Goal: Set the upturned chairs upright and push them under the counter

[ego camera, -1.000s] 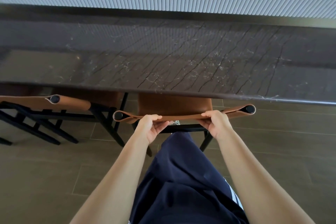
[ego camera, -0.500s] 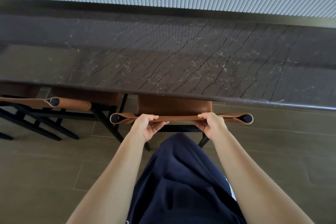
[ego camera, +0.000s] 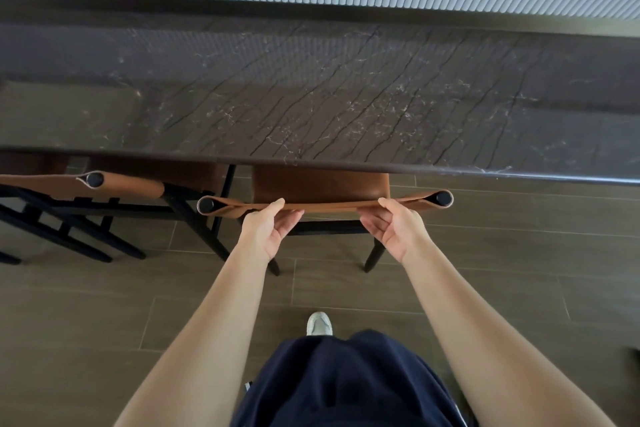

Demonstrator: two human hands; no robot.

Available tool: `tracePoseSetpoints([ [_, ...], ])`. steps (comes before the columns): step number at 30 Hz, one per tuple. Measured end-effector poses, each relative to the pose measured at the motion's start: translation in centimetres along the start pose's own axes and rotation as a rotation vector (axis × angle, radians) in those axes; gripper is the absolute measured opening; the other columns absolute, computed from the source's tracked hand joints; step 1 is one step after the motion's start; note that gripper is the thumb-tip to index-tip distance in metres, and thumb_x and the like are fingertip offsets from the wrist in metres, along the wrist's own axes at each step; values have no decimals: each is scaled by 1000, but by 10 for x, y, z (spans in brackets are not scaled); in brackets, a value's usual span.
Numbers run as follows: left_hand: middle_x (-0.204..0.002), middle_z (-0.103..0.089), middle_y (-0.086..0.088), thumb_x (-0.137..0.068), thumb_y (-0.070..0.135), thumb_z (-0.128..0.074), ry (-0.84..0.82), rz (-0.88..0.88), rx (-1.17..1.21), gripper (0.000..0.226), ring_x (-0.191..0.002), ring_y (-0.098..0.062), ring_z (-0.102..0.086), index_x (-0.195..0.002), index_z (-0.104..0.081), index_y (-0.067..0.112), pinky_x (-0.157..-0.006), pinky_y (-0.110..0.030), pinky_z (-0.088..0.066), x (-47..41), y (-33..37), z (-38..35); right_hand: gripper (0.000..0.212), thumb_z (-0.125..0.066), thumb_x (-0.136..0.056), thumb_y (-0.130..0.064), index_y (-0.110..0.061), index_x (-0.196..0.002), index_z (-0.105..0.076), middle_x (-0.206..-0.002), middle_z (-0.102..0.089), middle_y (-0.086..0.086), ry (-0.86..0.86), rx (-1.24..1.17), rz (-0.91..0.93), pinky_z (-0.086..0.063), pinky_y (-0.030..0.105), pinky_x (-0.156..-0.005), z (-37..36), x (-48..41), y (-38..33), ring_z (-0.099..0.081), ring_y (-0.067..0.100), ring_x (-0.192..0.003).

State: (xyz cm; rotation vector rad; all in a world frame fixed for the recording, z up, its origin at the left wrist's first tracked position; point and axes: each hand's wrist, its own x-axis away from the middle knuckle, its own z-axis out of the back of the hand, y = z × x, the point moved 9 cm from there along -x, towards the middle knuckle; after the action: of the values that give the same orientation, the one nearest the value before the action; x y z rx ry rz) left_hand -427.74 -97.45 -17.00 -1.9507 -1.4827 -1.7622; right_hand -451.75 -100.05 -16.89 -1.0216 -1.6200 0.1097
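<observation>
Upright tan leather chair (ego camera: 320,182) with black frame, seat half beneath dark veined marble counter (ego camera: 311,97); left hand (ego camera: 266,232) and right hand (ego camera: 394,229) pinch its backrest

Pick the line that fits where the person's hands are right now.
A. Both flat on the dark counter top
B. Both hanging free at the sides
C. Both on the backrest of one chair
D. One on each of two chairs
C: the left hand and the right hand both hold the top edge of the same brown chair backrest, just short of the counter.
</observation>
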Motion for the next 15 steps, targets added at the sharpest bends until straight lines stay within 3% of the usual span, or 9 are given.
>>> tracePoseSetpoints([
  [8, -113, -66, -23, -90, -6, -60, -53, -142, 77, 30, -93, -27, -72, -120, -57, -5, -70, -29, -60, 45, -17, -6, 23, -46, -100, -15, -1, -113, -60, -102, -75, 14, -167, 80, 24, -59, 33, -69, 20, 44, -12, -73, 26, -92],
  [15, -110, -71, -11, -93, 2, -58, -166, -317, -71, 36, -95, -22, -72, -128, -56, 5, -75, -31, -59, 97, -37, -9, 23, -47, -100, -16, -5, -113, -63, -103, -75, 13, -214, 91, 50, -59, 30, -67, 55, 90, -10, -73, 24, -92],
])
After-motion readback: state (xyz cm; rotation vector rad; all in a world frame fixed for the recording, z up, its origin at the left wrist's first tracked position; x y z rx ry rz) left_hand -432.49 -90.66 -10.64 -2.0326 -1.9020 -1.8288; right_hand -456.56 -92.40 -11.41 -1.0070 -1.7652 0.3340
